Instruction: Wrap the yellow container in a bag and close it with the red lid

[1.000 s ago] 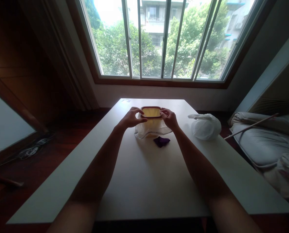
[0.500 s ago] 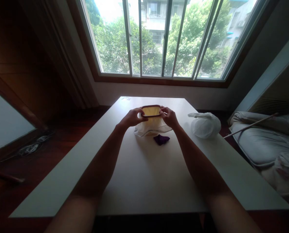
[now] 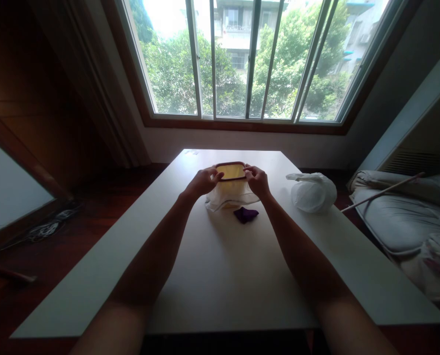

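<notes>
from where i'm standing, everything gathers around the yellow container (image 3: 232,171), an open, rounded rectangular thing with a dark red rim. it sits over the far half of the white table (image 3: 223,276), the half nearer the window (image 3: 171,79). both bare arms stretch out straight toward it.

the left hand (image 3: 204,181) is at the container's left end, thumb laid over the rim and fingers curled round outside, pinching the edge between them. the right hand (image 3: 256,178) does much the same at the container's right end, thumb and fingertips pressed together on the rim.

below the container, and poking out on its near side, there's a thin see-through sheet (image 3: 220,201); whether the container's base rests on it or inside it, i can't tell. a crumpled purple cloth (image 3: 246,214) lies just in front of the container, a touch to the right. farther right of the container sits a knotted white plastic bag (image 3: 314,193), and well beyond that, off the table, a pale bundle (image 3: 393,222) with a thin stick (image 3: 390,189) across it.
</notes>
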The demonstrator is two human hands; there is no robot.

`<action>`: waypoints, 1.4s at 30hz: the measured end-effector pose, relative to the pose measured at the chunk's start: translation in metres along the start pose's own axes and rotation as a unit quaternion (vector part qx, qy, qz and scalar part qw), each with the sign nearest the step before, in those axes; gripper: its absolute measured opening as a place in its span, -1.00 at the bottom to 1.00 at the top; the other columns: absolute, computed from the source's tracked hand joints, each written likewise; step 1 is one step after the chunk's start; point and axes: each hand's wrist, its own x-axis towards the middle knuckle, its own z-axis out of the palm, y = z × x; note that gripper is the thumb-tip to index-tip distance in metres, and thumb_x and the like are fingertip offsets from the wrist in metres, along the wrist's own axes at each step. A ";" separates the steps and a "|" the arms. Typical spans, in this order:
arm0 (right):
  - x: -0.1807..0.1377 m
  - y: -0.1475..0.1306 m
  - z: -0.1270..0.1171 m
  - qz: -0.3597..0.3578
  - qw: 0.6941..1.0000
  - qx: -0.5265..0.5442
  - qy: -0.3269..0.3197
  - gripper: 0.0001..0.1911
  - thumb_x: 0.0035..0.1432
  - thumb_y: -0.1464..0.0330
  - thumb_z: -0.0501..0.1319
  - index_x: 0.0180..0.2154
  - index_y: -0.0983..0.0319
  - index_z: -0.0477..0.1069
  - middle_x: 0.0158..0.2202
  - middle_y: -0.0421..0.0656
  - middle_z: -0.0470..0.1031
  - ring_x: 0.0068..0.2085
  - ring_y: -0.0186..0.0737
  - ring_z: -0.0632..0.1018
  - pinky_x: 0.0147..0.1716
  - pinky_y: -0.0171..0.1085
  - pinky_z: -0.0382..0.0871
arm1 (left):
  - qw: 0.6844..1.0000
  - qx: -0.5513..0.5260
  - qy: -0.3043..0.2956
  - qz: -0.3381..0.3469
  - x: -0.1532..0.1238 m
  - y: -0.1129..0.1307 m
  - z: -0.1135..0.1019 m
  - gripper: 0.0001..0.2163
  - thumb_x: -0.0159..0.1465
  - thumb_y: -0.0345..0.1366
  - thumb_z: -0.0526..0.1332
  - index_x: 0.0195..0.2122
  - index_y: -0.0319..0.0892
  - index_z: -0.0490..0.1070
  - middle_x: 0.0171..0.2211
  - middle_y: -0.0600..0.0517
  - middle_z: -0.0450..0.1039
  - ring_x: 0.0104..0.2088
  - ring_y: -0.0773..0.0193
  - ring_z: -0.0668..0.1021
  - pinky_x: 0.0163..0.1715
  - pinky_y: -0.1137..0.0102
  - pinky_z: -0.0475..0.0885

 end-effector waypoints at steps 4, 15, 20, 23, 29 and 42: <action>0.000 -0.004 -0.004 -0.013 0.999 -0.022 -0.020 -0.78 0.19 0.29 0.21 -0.20 0.23 0.57 0.11 0.02 0.54 0.12 -0.03 0.57 0.15 -0.07 0.43 | 1.000 0.017 0.007 -0.015 -0.001 0.004 0.002 -0.73 0.33 -0.07 0.16 -0.29 -0.14 0.54 0.21 -0.15 0.44 0.18 0.00 0.50 0.18 0.21 0.36; 0.001 -0.002 -0.007 -0.025 0.998 -0.046 -0.028 -0.79 0.15 0.31 0.22 -0.23 0.22 0.60 0.03 -0.03 0.60 0.09 -0.05 0.59 0.14 -0.07 0.44 | 0.992 0.097 -0.002 -0.079 -0.001 0.013 0.001 -0.71 0.33 -0.02 0.11 -0.30 -0.09 0.49 0.26 -0.05 0.38 0.14 -0.09 0.51 0.12 0.01 0.29; 0.001 0.001 -0.008 -0.027 0.999 -0.027 -0.026 -0.77 0.13 0.31 0.22 -0.24 0.24 0.60 0.05 0.00 0.58 0.10 -0.04 0.58 0.14 -0.07 0.44 | 0.992 0.087 0.005 -0.092 -0.001 0.015 0.002 -0.74 0.31 -0.06 0.13 -0.32 -0.07 0.50 0.26 -0.01 0.38 0.16 -0.08 0.50 0.13 0.02 0.31; 0.003 0.005 -0.008 -0.008 1.000 0.004 -0.024 -0.78 0.10 0.32 0.23 -0.26 0.23 0.62 0.04 -0.01 0.59 0.09 -0.06 0.59 0.14 -0.09 0.44 | 0.993 0.082 0.019 -0.086 -0.002 0.017 0.004 -0.77 0.31 -0.11 0.12 -0.31 -0.08 0.51 0.24 -0.02 0.41 0.16 -0.06 0.51 0.17 0.05 0.30; 0.006 0.011 -0.002 0.053 0.996 0.070 0.020 -0.80 0.02 0.35 0.24 -0.33 0.20 0.63 -0.02 -0.09 0.63 0.05 -0.08 0.61 0.12 -0.14 0.44 | 0.996 0.035 0.041 -0.067 -0.002 0.017 0.009 -0.81 0.27 -0.20 0.13 -0.32 -0.12 0.51 0.22 -0.06 0.42 0.11 0.05 0.56 0.15 0.24 0.39; 0.003 0.008 0.010 0.062 0.995 0.053 0.055 -0.77 0.07 0.33 0.16 -0.32 0.19 0.60 -0.01 -0.09 0.61 0.00 -0.10 0.60 0.06 -0.14 0.43 | 0.995 -0.008 0.049 -0.081 0.000 0.010 0.010 -0.84 0.20 -0.27 0.17 -0.33 -0.13 0.55 0.18 -0.07 0.47 0.12 0.04 0.56 0.12 0.25 0.44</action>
